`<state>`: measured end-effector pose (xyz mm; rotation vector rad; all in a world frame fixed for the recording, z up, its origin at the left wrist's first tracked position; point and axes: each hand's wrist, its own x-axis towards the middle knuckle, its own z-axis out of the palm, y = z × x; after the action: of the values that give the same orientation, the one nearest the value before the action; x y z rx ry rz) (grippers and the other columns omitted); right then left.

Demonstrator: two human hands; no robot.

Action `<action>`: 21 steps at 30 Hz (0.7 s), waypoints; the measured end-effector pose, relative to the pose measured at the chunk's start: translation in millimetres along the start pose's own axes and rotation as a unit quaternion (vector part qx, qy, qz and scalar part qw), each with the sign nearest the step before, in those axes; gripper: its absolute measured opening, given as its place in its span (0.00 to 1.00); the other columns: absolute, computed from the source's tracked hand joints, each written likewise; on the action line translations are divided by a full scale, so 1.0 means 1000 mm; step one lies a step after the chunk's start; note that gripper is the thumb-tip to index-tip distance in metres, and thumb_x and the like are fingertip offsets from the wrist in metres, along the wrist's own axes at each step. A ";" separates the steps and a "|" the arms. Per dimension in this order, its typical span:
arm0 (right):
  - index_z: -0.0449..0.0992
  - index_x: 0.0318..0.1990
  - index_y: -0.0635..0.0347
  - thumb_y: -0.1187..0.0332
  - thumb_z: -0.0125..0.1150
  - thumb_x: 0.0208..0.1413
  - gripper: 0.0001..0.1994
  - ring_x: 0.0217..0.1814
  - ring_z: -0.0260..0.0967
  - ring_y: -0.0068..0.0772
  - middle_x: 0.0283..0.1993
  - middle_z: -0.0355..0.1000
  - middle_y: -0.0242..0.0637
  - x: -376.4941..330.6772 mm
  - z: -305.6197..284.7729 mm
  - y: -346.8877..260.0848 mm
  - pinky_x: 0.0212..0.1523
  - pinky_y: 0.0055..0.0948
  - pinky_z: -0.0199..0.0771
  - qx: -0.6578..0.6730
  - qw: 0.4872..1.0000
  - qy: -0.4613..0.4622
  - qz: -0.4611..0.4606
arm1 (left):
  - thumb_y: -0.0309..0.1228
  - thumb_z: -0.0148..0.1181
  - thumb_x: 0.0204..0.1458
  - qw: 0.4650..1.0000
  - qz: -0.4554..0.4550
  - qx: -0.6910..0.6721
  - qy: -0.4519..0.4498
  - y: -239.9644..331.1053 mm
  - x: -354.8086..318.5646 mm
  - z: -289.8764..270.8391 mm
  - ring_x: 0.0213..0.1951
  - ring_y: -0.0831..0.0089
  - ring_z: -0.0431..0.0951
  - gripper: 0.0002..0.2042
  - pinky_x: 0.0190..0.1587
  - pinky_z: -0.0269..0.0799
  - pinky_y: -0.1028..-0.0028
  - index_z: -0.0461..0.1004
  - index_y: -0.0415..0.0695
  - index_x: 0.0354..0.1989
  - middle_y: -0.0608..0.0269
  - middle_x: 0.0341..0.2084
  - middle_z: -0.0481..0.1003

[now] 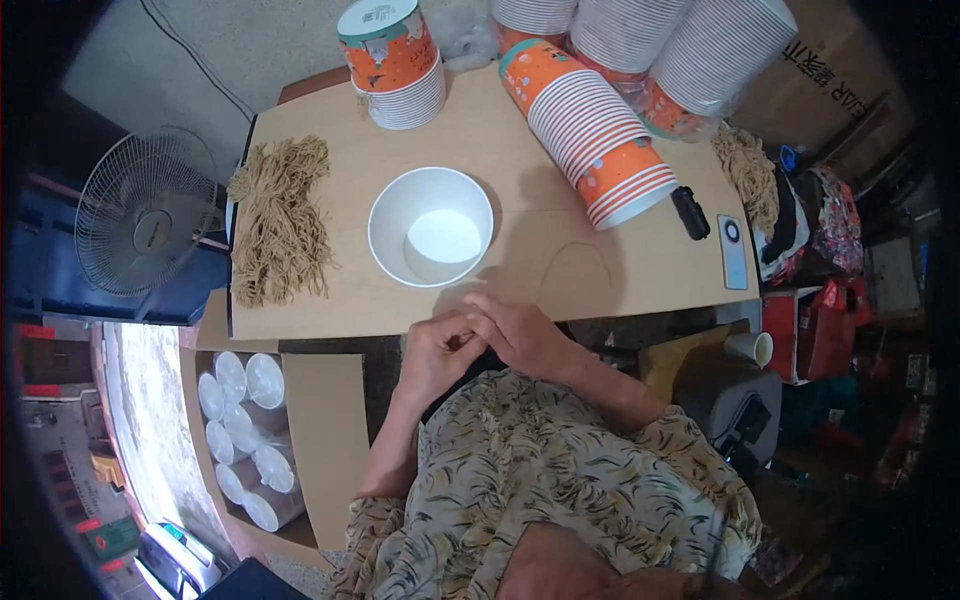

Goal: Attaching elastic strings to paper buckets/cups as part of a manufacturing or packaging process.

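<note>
My left hand [438,350] and my right hand [515,330] meet at the near edge of a wooden table [560,250], fingertips touching, pinching a thin tan string [575,255] that loops out over the tabletop. Just beyond the hands stands a white paper bowl [431,227], upright and with nothing inside. A pile of tan strings [283,220] lies at the table's left end.
A stack of orange paper cups [592,130] lies on its side at the right, another stack [395,62] stands at the back. A black remote [689,212] and a white phone [733,250] lie at the right. A fan [140,215] stands left; a box of stacked cups [245,435] is below.
</note>
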<state>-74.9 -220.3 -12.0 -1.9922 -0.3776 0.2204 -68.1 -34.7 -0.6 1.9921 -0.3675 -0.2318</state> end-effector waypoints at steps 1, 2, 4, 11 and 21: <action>0.71 0.53 0.65 0.64 0.51 0.67 0.15 0.49 0.74 0.58 0.44 0.75 0.55 0.000 0.001 0.002 0.49 0.43 0.73 0.005 1.000 -0.004 0.001 | 0.25 0.69 0.50 1.000 -0.006 -0.007 -0.007 0.001 0.002 0.000 0.20 0.81 0.66 0.05 0.25 0.65 0.75 0.82 0.39 0.35 0.64 0.17 0.70; 0.71 0.52 0.65 0.63 0.50 0.68 0.14 0.47 0.74 0.57 0.42 0.74 0.54 0.003 0.000 0.004 0.47 0.43 0.73 0.042 0.999 0.017 -0.027 | 0.24 0.69 0.51 1.000 0.004 -0.020 0.013 0.004 0.003 0.000 0.20 0.82 0.66 0.04 0.25 0.65 0.76 0.81 0.38 0.33 0.66 0.17 0.70; 0.72 0.50 0.65 0.63 0.48 0.69 0.14 0.44 0.75 0.57 0.39 0.74 0.53 0.002 -0.002 0.007 0.45 0.43 0.73 0.086 0.995 0.031 -0.050 | 0.23 0.69 0.51 0.998 -0.023 -0.056 0.015 0.003 0.005 -0.003 0.21 0.83 0.67 0.04 0.25 0.65 0.78 0.81 0.38 0.33 0.69 0.18 0.71; 0.73 0.42 0.61 0.70 0.59 0.64 0.05 0.27 0.55 0.08 0.27 0.63 0.18 -0.001 -0.011 0.001 0.27 0.17 0.56 0.196 0.980 0.019 0.016 | 0.22 0.68 0.53 0.993 0.000 -0.114 0.027 -0.010 0.005 -0.005 0.26 0.86 0.71 0.03 0.28 0.66 0.82 0.81 0.39 0.35 0.69 0.27 0.74; 0.77 0.40 0.64 0.72 0.63 0.61 0.05 0.29 0.58 0.07 0.30 0.68 0.19 -0.007 -0.002 0.017 0.28 0.15 0.59 0.227 0.972 0.004 0.067 | 0.23 0.68 0.54 0.987 -0.023 -0.154 0.028 -0.027 -0.006 -0.004 0.29 0.83 0.74 0.03 0.32 0.69 0.80 0.81 0.37 0.34 0.68 0.28 0.76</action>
<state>-78.0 -231.4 -26.2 -1.5665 -0.1661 0.3512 -67.9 -17.9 -23.3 1.6999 -0.2344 -0.2450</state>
